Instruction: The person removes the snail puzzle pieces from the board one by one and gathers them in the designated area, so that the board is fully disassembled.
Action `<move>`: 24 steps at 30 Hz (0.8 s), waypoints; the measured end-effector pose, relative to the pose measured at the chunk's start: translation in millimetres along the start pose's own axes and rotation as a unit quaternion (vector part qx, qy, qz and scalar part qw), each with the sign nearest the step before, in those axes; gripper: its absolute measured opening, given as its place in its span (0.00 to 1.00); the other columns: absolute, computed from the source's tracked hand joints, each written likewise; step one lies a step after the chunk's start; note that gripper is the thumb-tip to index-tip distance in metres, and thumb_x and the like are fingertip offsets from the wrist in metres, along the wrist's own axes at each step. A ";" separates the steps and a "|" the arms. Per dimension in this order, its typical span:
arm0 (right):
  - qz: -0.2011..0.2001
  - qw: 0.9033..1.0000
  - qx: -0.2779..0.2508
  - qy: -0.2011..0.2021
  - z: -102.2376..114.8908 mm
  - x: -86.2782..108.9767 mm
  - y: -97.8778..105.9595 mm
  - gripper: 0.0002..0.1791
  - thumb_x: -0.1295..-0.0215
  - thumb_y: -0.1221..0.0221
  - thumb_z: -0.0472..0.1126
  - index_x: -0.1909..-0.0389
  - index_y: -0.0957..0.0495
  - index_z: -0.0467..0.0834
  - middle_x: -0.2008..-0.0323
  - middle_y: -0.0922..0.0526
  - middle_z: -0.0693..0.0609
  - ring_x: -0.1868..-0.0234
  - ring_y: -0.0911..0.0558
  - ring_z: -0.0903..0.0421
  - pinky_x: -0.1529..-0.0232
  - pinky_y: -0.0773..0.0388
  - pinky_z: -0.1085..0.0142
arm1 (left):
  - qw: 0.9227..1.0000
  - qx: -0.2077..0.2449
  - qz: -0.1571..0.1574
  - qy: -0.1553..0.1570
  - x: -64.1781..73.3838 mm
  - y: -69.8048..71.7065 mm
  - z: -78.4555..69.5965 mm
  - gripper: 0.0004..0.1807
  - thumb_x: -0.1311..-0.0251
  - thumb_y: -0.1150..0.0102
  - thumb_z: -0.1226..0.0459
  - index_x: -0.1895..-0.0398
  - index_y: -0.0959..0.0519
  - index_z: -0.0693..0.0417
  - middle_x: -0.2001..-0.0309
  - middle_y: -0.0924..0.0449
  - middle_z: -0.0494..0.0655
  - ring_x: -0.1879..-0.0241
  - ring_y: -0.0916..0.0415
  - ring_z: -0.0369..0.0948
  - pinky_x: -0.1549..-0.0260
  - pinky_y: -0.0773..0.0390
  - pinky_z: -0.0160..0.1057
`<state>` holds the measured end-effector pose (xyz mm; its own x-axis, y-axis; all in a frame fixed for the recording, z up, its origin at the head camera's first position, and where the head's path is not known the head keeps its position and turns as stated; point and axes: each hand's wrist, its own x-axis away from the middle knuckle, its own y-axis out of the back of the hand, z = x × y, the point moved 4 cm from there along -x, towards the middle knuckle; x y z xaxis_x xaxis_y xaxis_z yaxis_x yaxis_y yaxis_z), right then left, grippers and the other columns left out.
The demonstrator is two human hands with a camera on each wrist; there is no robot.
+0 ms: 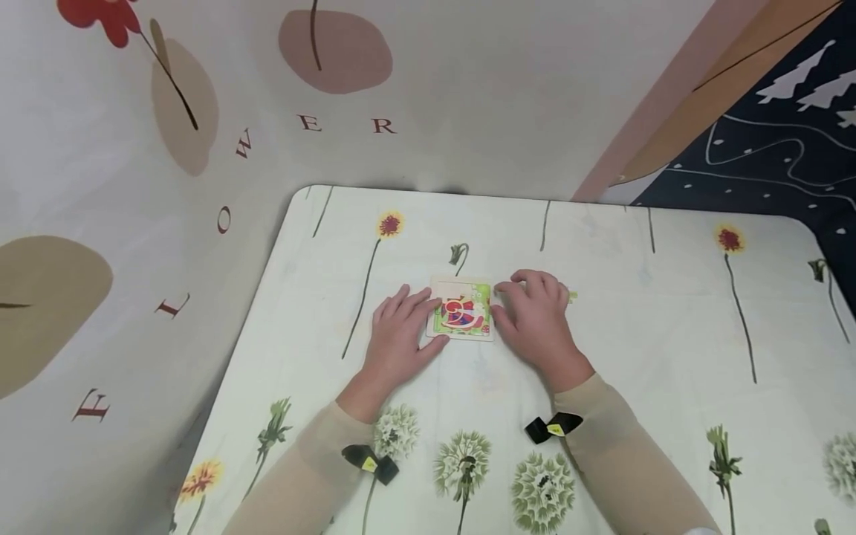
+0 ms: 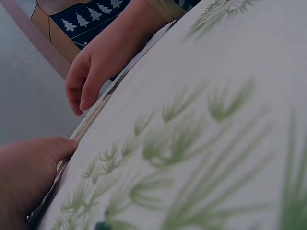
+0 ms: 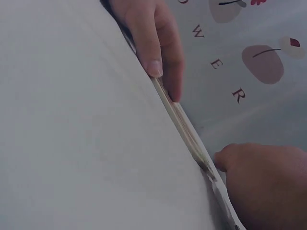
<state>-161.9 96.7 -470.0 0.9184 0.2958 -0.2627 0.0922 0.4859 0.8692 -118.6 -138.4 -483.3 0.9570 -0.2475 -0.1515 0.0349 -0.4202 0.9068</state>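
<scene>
A small square puzzle board (image 1: 461, 333) with a pale rim lies on the table, showing a red and blue figure on green. Part of its upper left is plain beige. My left hand (image 1: 400, 334) holds the left side, the thumb at the near edge and a fingertip over the picture. In the right wrist view, the thumb and fingers of the left hand (image 3: 151, 36) straddle the thin board (image 3: 180, 122). My right hand (image 1: 538, 319) rests by the right edge, fingers loosely bent; I see nothing held. A green bit (image 1: 572, 296) peeks out beside its outer fingers, mostly hidden.
A white cloth with printed flowers covers the table (image 1: 642, 312). Behind and to the left rises a pale printed curtain (image 1: 468, 141) with lettering. At the right back hangs a dark blue panel (image 1: 749, 167) with white trees.
</scene>
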 end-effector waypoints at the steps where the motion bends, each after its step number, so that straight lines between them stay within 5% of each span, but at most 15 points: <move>1: 0.003 1.000 0.001 0.002 2.4 -1.1 -2.4 0.17 0.34 0.41 0.53 0.49 0.20 0.51 0.43 0.28 0.45 0.36 0.38 0.40 0.37 0.47 0.39 | 1.000 -0.001 0.000 -0.001 0.0 -0.3 0.1 0.33 0.40 0.38 0.42 0.33 0.28 0.40 0.27 0.33 0.43 0.22 0.48 0.52 0.29 0.46 0.61; 8: 0.001 1.000 0.005 0.010 14.5 -8.9 -14.0 0.14 0.31 0.42 0.50 0.51 0.18 0.50 0.44 0.23 0.50 0.38 0.35 0.42 0.39 0.45 0.42 | 1.000 -0.002 -0.004 -0.004 0.2 -0.8 0.6 0.33 0.40 0.38 0.42 0.33 0.28 0.40 0.27 0.33 0.42 0.22 0.48 0.52 0.29 0.45 0.61; 24: 0.008 0.999 0.015 -0.040 23.0 -12.8 -16.9 0.16 0.32 0.39 0.50 0.47 0.17 0.52 0.48 0.23 0.50 0.43 0.34 0.43 0.44 0.42 0.44 | 1.000 -0.002 -0.003 -0.006 0.0 -3.7 2.2 0.33 0.40 0.38 0.42 0.32 0.29 0.39 0.27 0.34 0.42 0.22 0.48 0.51 0.29 0.46 0.61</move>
<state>-166.4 65.8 -471.8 0.9474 0.2369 -0.2150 0.0871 0.4556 0.8859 -119.3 -138.8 -487.5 0.9532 -0.2552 -0.1620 0.0422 -0.4183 0.9073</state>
